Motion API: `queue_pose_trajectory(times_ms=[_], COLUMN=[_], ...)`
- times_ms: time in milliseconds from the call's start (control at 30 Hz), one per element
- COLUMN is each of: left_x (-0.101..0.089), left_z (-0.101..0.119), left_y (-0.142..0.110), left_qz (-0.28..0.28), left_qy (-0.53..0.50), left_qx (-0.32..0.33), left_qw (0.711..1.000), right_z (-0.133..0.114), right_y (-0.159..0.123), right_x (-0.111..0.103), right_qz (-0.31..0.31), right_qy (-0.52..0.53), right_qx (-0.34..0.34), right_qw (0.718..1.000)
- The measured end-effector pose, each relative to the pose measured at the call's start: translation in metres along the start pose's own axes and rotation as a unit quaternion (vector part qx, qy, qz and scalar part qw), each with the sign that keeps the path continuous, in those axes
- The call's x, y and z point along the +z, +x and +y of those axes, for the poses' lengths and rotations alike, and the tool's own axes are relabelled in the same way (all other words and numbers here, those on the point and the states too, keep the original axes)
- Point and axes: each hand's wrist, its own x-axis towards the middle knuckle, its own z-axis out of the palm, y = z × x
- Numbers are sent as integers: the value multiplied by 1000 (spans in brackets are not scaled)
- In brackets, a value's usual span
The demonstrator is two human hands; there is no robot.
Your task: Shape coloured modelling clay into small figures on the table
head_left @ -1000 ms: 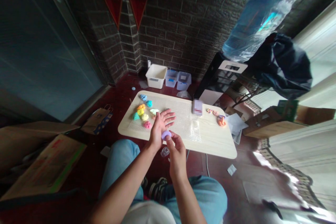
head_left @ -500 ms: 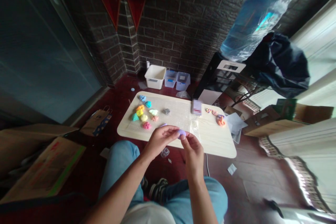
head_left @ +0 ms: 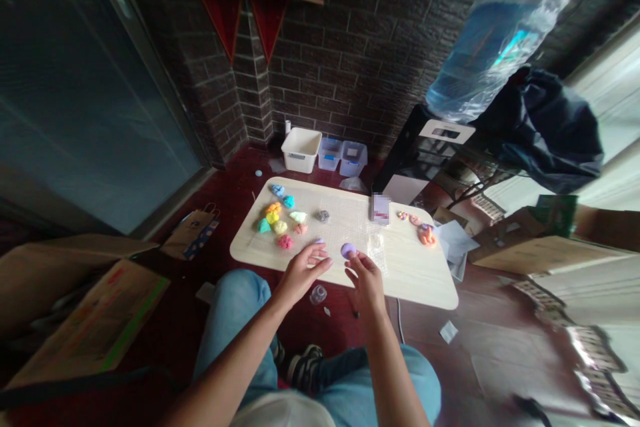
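My right hand (head_left: pixel 367 278) pinches a flattened round piece of purple modelling clay (head_left: pixel 347 251) above the near edge of the low table (head_left: pixel 407 273). My left hand (head_left: pixel 303 273) is apart from it, fingers loosely spread and holding nothing. Just beyond the left fingertips lies another bit of purple clay (head_left: pixel 319 241), partly hidden. Farther left are several coloured clay lumps, among them a pink one (head_left: pixel 285 241), a green one (head_left: pixel 263 225) and a grey one (head_left: pixel 323 215). Orange clay (head_left: pixel 427 235) with some purple sits at the table's right end.
A small pixelated packet (head_left: pixel 381 209) stands at the table's back edge. Behind the table are a white bin (head_left: pixel 301 150) and two clear tubs (head_left: pixel 353 159). A water dispenser (head_left: pixel 400 160) rises back right. Cardboard boxes (head_left: pixel 115 313) flank both sides.
Both hands were together on the purple clay. My left hand has let go and moved away to the left, leaving the clay in my right hand. The view has shifted slightly.
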Motion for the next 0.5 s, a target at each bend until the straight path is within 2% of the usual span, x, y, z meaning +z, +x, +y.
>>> queue_pose_trajectory(times_ms=[100,200,333,500], left_x=[-14,-29,-55,-89], left_z=[-22,-44,-70,-90], left_y=[3,7,21,46], left_qz=[2,10,42,62], left_qy=[22,54,126,254], left_qx=[-17,-23,-35,-70], left_qw=[1000,998,991,963], right_z=[19,37,57,73], right_y=[47,81,104,118], right_x=[-6,-9,-11,-17], right_qz=[24,24,22,21], right_qy=[-66,-124,-193,-249], right_qx=[58,100,126,123], right_qw=[996,987,973,960])
